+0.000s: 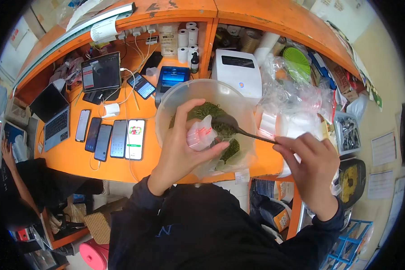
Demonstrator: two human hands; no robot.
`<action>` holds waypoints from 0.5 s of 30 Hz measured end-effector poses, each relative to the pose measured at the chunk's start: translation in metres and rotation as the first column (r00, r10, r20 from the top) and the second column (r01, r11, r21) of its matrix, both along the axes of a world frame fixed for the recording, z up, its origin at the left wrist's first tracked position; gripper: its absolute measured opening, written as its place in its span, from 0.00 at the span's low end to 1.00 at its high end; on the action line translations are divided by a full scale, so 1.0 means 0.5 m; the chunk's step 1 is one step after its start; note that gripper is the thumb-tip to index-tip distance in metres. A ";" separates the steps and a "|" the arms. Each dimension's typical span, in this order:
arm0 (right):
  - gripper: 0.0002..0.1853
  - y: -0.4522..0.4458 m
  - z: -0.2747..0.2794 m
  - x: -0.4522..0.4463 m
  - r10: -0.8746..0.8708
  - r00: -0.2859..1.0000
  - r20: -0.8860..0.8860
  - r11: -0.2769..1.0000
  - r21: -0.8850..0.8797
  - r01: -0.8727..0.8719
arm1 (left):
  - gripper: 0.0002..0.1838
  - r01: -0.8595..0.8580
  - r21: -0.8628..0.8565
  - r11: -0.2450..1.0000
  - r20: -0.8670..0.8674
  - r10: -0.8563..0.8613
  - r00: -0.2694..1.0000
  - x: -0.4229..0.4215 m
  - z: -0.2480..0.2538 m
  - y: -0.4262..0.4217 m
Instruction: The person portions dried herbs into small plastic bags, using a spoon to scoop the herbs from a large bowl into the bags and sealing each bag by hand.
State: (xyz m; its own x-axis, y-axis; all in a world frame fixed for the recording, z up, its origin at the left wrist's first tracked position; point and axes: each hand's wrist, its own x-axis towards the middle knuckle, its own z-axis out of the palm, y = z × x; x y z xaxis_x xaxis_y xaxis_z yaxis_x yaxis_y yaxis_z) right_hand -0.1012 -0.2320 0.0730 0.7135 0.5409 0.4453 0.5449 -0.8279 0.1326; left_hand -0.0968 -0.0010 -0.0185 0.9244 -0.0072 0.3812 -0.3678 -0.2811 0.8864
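On the orange desk [67, 155] stands a wide translucent tub [166, 101], a white printer [238, 76] behind it, green shreds [207, 109] inside. The right hand [312, 164] is pinched at the fingertips; over the tub, the left hand [180, 148] curls, thumb and forefinger apart. A dark spoon [252, 135] runs from the right fingertips to over the shreds. A small red-printed bag [199, 135] is held in the left hand.

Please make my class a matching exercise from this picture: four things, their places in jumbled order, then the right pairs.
1. dark spoon
2. small plastic bag
3. shredded greens
4. open laptop

a. on the orange desk
b. in the wearer's right hand
c. inside the round tub
d. in the wearer's left hand

Pairs: 1-b; 2-d; 3-c; 4-a
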 end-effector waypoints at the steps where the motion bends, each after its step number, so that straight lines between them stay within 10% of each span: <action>1: 0.11 0.002 -0.007 -0.007 0.050 0.996 0.080 0.998 -0.050 -0.046 | 0.43 -0.006 0.001 1.000 0.024 0.006 1.000 0.002 0.004 -0.001; 9: 0.13 0.001 0.028 -0.054 -0.023 0.969 0.246 0.999 -0.020 0.029 | 0.46 0.030 -0.244 0.969 -0.080 -0.051 0.995 -0.007 0.002 0.009; 12: 0.09 -0.023 0.048 -0.074 -0.270 0.947 -0.173 0.960 0.032 0.279 | 0.47 0.002 -0.263 0.965 -0.021 -0.007 1.000 -0.005 -0.021 0.015; 15: 0.11 -0.025 -0.012 -0.044 -0.149 0.928 -0.343 0.985 0.028 0.169 | 0.47 -0.044 -0.227 0.973 0.061 0.060 0.996 -0.010 -0.027 0.015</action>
